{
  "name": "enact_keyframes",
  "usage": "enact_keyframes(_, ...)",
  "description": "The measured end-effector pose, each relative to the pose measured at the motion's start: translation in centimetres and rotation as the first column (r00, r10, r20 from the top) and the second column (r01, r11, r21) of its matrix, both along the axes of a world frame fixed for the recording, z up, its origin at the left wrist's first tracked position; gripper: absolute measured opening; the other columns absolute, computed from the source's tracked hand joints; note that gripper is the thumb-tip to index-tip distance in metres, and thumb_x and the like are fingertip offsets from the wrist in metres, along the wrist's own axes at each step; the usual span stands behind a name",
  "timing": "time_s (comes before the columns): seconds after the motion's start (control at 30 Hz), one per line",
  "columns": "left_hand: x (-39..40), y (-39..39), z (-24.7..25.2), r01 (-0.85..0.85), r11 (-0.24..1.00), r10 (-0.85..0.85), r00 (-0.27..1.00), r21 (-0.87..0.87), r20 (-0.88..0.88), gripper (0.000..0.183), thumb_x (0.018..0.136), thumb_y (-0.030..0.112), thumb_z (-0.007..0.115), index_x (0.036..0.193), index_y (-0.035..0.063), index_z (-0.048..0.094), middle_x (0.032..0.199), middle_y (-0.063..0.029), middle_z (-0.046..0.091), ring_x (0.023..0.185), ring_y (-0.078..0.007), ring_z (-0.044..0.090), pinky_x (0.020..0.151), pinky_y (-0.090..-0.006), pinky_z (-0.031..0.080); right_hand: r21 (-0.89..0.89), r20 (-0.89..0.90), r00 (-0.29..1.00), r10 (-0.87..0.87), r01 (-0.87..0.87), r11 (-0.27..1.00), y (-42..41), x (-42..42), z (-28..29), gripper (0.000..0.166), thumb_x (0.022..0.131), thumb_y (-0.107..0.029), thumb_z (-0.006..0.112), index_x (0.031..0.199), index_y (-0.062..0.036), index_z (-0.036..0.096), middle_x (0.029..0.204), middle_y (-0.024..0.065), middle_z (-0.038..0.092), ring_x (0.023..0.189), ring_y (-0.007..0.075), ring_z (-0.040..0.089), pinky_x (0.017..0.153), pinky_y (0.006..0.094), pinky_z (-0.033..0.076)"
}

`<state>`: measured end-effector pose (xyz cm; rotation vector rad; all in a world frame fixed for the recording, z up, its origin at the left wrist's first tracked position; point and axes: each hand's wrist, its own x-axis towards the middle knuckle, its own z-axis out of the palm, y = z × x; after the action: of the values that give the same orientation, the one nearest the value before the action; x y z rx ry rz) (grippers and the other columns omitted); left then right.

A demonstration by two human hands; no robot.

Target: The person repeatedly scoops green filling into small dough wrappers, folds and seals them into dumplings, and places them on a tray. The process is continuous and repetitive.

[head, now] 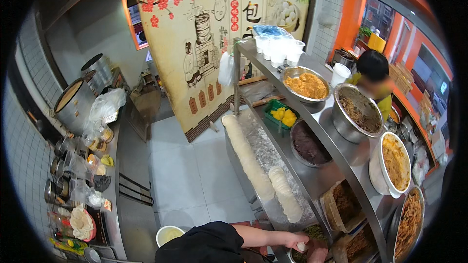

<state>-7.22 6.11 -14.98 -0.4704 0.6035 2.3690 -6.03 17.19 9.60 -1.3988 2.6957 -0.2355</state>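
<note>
My left hand (293, 240) reaches in from a black sleeve at the bottom and holds a small white piece of dough (302, 246). Close against it is my right hand (317, 252), blurred and partly cut off by the lower edge; what its fingers do is hidden. Both hands are over a metal bowl of dark green filling (315, 231). On the floured steel worktop (261, 149) beyond them lie a long dough roll (248, 157) and a shorter, ridged dough roll (285, 193), side by side.
Steel shelving (321, 128) on the right carries a bowl of orange filling (306, 84), a pot of brown filling (358, 111) and a white tub (374, 171). Below sits a bowl of dark purple paste (309, 146). A person (373, 76) is behind it. A cluttered counter (113, 193) runs left.
</note>
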Motion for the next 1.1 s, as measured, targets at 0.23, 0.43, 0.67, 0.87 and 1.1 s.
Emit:
enact_keyframes(0.23,8.9,-4.5,12.2,-0.284,0.955,0.288,0.957,0.088,-0.035,0.023,0.098,0.035,0.056,0.103,0.0137,0.064,0.095,-0.0033,0.069,0.086,-0.0189,0.067,0.079,-0.0369,0.056,0.172,0.097,0.992,0.076,-0.092,0.981,-1.4,1.3,0.6,0.026,0.092,-0.021,0.058,0.113,-0.0104,0.070,0.097,0.0171,0.072,0.086,0.0344,0.070,0.071,0.0464,0.056)
enact_keyframes(0.43,6.2,-5.4,18.6,0.029,0.947,0.036,0.980,-0.321,0.196,0.058,0.097,0.064,0.045,0.104,0.0085,0.063,0.088,-0.0120,0.069,0.077,-0.0290,0.068,0.067,-0.0459,0.058,0.098,0.105,0.993,0.046,-0.056,0.994,-1.6,1.9,2.7,0.049,0.075,-0.022,0.074,0.118,-0.0020,0.061,0.112,0.0159,0.065,0.108,0.0320,0.063,0.083,0.0420,0.056)
enact_keyframes(0.67,7.1,-3.8,17.6,0.017,0.927,-0.001,0.999,-0.375,0.041,0.070,0.096,0.069,0.044,0.111,0.0044,0.065,0.101,-0.0088,0.071,0.090,-0.0226,0.067,0.084,-0.0374,0.053,0.006,-0.105,0.985,0.139,-0.139,0.990,0.0,3.2,3.3,0.016,0.082,-0.013,0.060,0.093,-0.0019,0.061,0.091,0.0106,0.063,0.090,0.0268,0.066,0.075,0.0368,0.056)
enact_keyframes(0.87,8.8,-1.6,21.1,-0.110,0.873,0.125,0.992,-0.476,-0.001,0.064,0.098,0.068,0.044,0.103,0.0078,0.064,0.090,-0.0032,0.064,0.076,-0.0158,0.061,0.070,-0.0322,0.050,-0.036,-0.098,0.987,0.131,-0.135,0.990,1.4,4.6,3.0,0.016,0.079,-0.014,0.062,0.091,-0.0030,0.063,0.090,0.0087,0.063,0.087,0.0247,0.065,0.073,0.0354,0.056)
enact_keyframes(1.1,11.3,-1.7,15.6,0.021,0.866,0.028,0.996,-0.500,0.090,0.067,0.095,0.070,0.046,0.125,0.0106,0.054,0.125,-0.0105,0.051,0.117,-0.0258,0.047,0.101,-0.0477,0.034,0.125,-0.008,0.981,0.193,-0.191,0.974,1.9,6.2,1.3,0.037,0.081,-0.033,0.067,0.103,-0.0033,0.067,0.108,0.0113,0.065,0.096,0.0247,0.064,0.079,0.0367,0.056)
